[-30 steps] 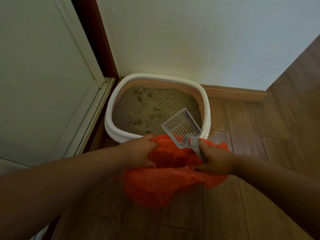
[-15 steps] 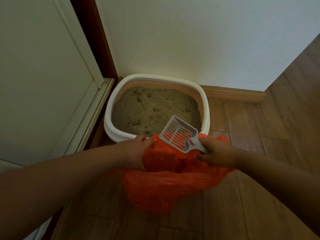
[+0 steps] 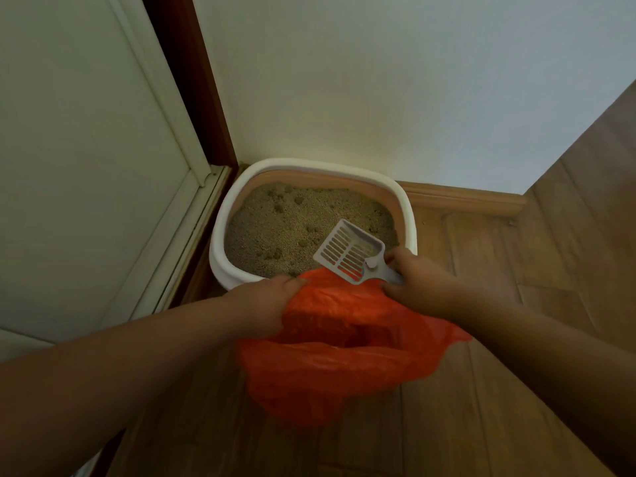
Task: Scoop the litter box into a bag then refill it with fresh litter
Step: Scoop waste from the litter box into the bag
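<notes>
Left hand (image 3: 265,304) grips orange bag (image 3: 344,366) rim | right hand (image 3: 423,287) grips slotted scoop (image 3: 347,253) handle and rim | bag likely limp, slippery: hold the rim.

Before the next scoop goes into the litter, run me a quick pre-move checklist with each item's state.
1. Right hand grips the scoop handle: ok.
2. Left hand holds the orange bag rim: ok.
3. Bag mouth open, facing up: ok.
4. Bag close against the litter box near rim: ok.
5. Scoop empty: ok, the slots show through.
6. Clumps visible in the litter: ok, several dark lumps.
</notes>
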